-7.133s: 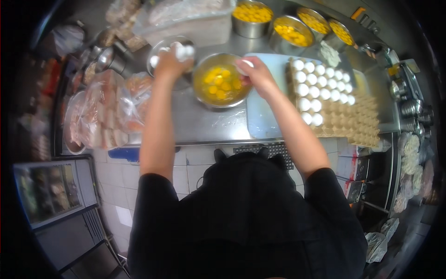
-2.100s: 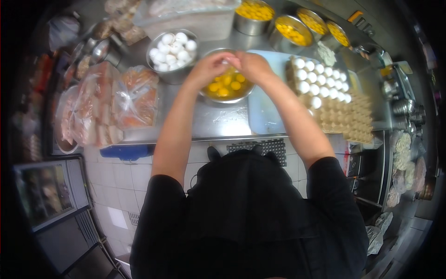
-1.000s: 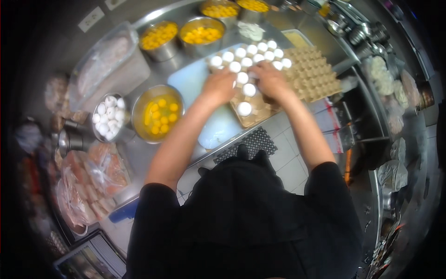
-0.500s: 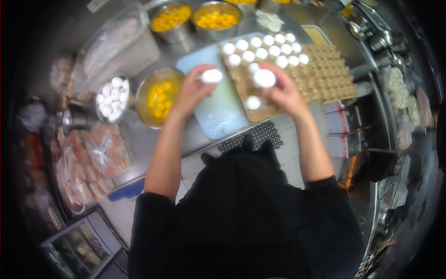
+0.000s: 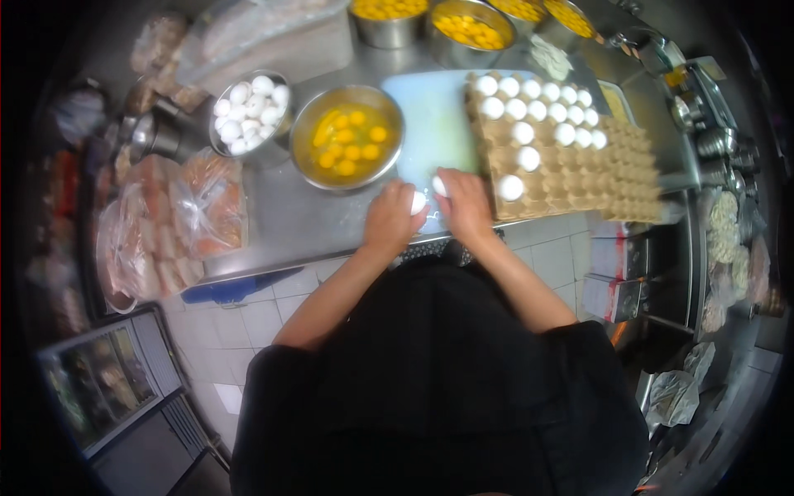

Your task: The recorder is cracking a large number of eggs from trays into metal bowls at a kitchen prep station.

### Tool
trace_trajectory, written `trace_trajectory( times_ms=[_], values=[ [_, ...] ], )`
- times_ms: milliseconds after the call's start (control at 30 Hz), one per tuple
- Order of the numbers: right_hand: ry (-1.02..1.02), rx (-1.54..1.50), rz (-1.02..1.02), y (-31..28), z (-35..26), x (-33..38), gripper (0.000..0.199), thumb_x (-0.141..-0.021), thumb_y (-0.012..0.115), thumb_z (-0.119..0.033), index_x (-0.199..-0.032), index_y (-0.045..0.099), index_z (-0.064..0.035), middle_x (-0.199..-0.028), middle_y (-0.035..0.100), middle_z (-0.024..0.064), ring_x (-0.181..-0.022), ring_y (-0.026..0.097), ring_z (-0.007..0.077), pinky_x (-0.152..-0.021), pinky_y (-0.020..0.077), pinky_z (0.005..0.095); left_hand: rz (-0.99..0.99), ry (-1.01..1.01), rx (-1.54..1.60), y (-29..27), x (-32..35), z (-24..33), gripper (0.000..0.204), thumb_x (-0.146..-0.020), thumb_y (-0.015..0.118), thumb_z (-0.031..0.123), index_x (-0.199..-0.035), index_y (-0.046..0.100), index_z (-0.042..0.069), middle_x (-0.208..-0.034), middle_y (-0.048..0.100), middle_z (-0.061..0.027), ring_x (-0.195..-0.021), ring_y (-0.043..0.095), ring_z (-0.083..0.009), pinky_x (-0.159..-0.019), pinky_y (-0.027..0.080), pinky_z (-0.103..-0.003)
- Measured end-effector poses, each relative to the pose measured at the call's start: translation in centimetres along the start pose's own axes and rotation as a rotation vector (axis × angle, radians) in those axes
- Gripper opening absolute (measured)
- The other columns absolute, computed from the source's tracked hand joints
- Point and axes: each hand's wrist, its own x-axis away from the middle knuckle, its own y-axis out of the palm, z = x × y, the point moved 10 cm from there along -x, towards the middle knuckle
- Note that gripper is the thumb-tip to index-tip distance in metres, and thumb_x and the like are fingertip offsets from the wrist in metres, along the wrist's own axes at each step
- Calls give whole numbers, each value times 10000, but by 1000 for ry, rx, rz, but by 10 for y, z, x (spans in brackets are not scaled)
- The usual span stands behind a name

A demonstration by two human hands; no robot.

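My left hand [image 5: 397,215] is closed on a white egg [image 5: 418,202]. My right hand [image 5: 466,204] grips a second egg [image 5: 439,187], partly covered by the fingers. Both hands are close together, low over the near end of a pale blue cutting board [image 5: 428,124]. Right of the board, a cardboard egg tray [image 5: 562,178] carries several white eggs, mostly in its far rows. On the left stands a steel bowl [image 5: 299,139] with cracked eggs, their yolks showing in clear liquid.
A metal container [image 5: 284,124] of white eggs or shells stands left of the bowl; which, I cannot tell. Steel pots [image 5: 471,56] of yolks line the back. Bagged meat [image 5: 207,202] lies at left, near a large clear tub [image 5: 314,54]. The counter's front edge is close to me.
My view has shifted. Both hands, each holding an egg, have come together at the board's near end; the right hand has left the egg tray.
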Motion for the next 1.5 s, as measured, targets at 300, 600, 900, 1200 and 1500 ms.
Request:
trace_trajectory(
  times_ms=[300, 600, 900, 1200, 1500],
  values=[
    [613, -691, 75, 28, 42, 11, 431, -885, 675, -118, -1264, 509, 4, -1059, 630, 94, -898, 612, 198, -770, 512, 317, 39, -360, 617, -7, -11, -32, 377, -890, 686, 263, -1139, 534, 23, -892, 582, -116, -862, 616, -272, -740, 491, -398],
    [49, -409, -199, 48, -39, -118, 482, -834, 696, -223, -1274, 575, -69, -1065, 648, 115, -891, 656, 224, -763, 528, 337, -207, -832, 1423, -32, -54, -96, 327, -997, 503, 392, -965, 544, 69, -679, 550, -36, -419, 359, -58, -362, 262, -223],
    [-268, -73, -141, 38, -73, -155, 400, -774, 703, -160, -1169, 682, -220, -1055, 606, 101, -952, 630, 299, -819, 529, 384, -356, -790, 1124, -70, -63, -99, 294, -975, 556, 386, -997, 554, 93, -655, 524, 3, -446, 375, -47, -400, 252, -196],
    [20, -318, -38, 42, -56, -177, 427, -851, 723, -235, -1227, 584, -86, -1032, 640, 96, -889, 646, 213, -726, 538, 332, 25, -405, 485, -146, -122, -145, 441, -874, 689, 436, -1114, 630, 70, -842, 634, 0, -714, 571, -87, -609, 459, -246],
    [846, -1135, -569, 136, -19, -124, 508, -923, 598, -528, -1103, 586, -53, -804, 644, 36, -548, 511, 81, -444, 413, 215, 77, -450, -25, -205, -115, -199, 611, -821, 738, 408, -1315, 562, 96, -1027, 643, -93, -968, 617, -207, -815, 500, -314]
  ],
)
